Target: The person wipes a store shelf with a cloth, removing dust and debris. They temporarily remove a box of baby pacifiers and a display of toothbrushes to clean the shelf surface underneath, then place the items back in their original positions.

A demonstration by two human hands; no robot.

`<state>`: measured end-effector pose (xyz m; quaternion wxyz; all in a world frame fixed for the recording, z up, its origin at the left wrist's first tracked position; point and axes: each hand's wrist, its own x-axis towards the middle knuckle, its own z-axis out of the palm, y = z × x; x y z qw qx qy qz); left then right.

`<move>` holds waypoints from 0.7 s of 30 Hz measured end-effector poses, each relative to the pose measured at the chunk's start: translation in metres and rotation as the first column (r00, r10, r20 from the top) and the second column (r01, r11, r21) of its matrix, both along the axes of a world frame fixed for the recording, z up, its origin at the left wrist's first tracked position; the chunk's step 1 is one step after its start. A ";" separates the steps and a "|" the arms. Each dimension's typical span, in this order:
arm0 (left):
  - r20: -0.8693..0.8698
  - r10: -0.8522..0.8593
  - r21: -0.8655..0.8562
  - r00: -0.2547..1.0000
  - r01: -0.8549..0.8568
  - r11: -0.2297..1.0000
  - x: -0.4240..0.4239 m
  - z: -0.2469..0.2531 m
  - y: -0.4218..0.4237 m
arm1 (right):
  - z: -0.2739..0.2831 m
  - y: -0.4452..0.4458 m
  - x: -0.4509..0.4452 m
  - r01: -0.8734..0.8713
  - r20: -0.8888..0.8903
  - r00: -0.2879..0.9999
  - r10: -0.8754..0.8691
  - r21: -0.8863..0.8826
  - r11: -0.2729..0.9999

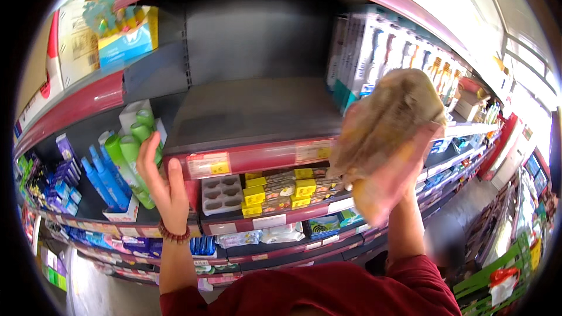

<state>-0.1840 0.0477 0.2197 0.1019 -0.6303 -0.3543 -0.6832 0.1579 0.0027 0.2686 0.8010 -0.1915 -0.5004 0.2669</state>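
Observation:
My right hand [408, 184] holds up a crumpled, stained cloth [390, 118], which is blurred and hides most of the fingers. The cloth is in front of the shelf's right part, near a row of packaged toothbrushes [364, 52]. At the front edge of the dark shelf board [254, 105], my left hand [169, 193] is raised with its fingers apart and holds nothing. Its fingertips are by the red shelf edge strip [254, 158]; whether they touch it I cannot tell. A beaded bracelet [174, 233] circles the left wrist.
Green bottles [127, 153] and blue tubes [103, 180] stand left of my left hand. Below the board lie small yellow-ended boxes [254, 195] beside a grey moulded tray [221, 195]. A blue and yellow carton [127, 48] stands upper left. A green crate [491, 276] is at lower right.

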 end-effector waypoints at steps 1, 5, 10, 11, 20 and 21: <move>-0.035 -0.016 0.043 0.999 0.017 0.999 0.000 0.005 -0.004 | 0.009 -0.019 -0.008 -0.203 -0.052 0.977 0.208 0.089 0.975; -0.273 -0.411 -0.068 0.870 0.409 0.910 0.049 0.060 -0.009 | 0.012 -0.040 0.028 -0.295 -0.381 0.856 0.350 0.195 0.935; -0.283 -0.743 -0.415 0.606 0.621 0.665 0.154 0.105 0.048 | 0.008 -0.045 0.051 -0.241 -0.407 0.864 0.296 0.181 0.954; -0.288 -0.740 -0.495 0.608 0.567 0.658 0.175 0.117 0.058 | 0.008 -0.057 0.047 -0.126 -0.473 0.866 0.161 0.104 0.987; -0.116 -0.932 -0.582 0.343 0.737 0.343 0.266 0.122 0.129 | -0.025 -0.066 0.082 -0.105 -0.507 0.849 0.151 0.118 0.987; -0.087 -0.921 -0.594 0.379 0.723 0.353 0.267 0.122 0.128 | -0.029 -0.067 0.084 -0.106 -0.504 0.850 0.155 0.125 0.987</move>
